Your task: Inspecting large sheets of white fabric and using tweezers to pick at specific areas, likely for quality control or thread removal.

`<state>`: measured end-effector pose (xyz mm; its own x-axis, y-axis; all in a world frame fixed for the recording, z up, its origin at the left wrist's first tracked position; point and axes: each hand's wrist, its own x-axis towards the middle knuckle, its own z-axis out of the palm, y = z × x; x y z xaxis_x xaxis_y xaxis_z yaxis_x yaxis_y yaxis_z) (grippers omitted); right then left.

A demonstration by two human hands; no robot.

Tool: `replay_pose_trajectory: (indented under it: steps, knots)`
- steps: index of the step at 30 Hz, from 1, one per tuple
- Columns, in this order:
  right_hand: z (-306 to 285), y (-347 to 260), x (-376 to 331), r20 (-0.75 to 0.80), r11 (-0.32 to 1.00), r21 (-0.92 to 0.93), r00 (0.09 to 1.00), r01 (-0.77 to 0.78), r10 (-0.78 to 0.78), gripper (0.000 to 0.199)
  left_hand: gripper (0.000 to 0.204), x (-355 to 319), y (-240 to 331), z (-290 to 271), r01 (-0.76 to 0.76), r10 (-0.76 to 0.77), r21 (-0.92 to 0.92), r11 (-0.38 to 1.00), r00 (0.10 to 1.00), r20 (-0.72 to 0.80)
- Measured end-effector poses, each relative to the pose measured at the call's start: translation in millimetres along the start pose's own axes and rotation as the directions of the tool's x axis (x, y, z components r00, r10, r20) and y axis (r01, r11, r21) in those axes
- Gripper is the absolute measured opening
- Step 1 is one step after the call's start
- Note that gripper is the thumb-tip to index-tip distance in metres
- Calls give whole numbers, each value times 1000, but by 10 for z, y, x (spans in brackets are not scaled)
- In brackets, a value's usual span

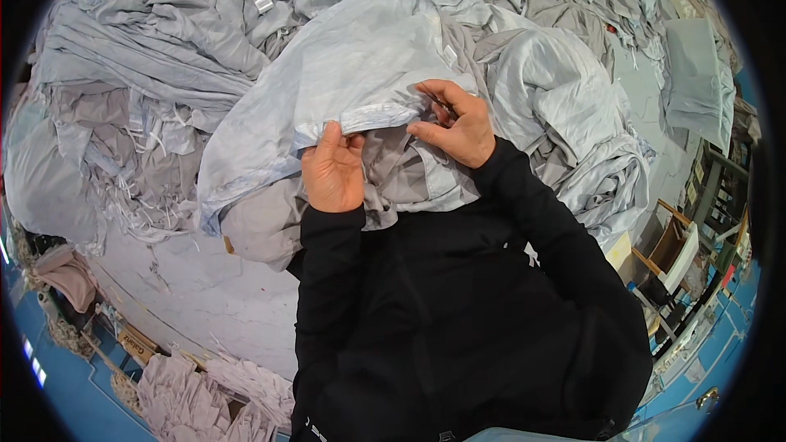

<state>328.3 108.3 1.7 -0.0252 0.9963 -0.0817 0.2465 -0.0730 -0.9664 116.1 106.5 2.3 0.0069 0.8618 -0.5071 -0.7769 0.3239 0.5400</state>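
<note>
Two hands: both gripped one folded edge of a pale grey-blue cloth (352, 74), just above the person's chest.
Left hand (333, 170): its fingers were closed on the cloth's hem, thumb pressed on top, the black sleeve (327, 278) running down from the wrist.
Right hand (455, 124): its fingers were pinched together on the same hem, a little higher and to the right, close to the left hand but not touching it.
Cloth, look: smooth, slightly shiny, light grey with a bluish tint, crumpled into broad soft folds; a narrow doubled hem ran between the two hands.
Cloth, place: it lay on top of the heap on the white table (205, 295), its near edge lifted by the hands.
Heap (147, 57): many more grey and beige pieces covered the table, some with loose white strings hanging.
Containers: a cardboard box (135, 345) stood on the floor below the table edge; what it held could not be told.
Floor pile (184, 397): pinkish-beige fabric lay bunched beside the box on the blue floor (65, 393).
</note>
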Motion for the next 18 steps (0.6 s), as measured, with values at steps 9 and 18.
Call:
replay_pose_trajectory:
  steps: [9, 18]
  knots:
    - [44, 24, 33, 85, 967, -101, 970, 235, -227, 12, 13, 46, -12, -1, 38, -39, -39, 999, 999, -32]
    - [-44, -103, -176, -50, 998, 59, 999, -2, 5, 10, 17, 62, -44, -69, 54, -56, -41, 998, 996, -67]
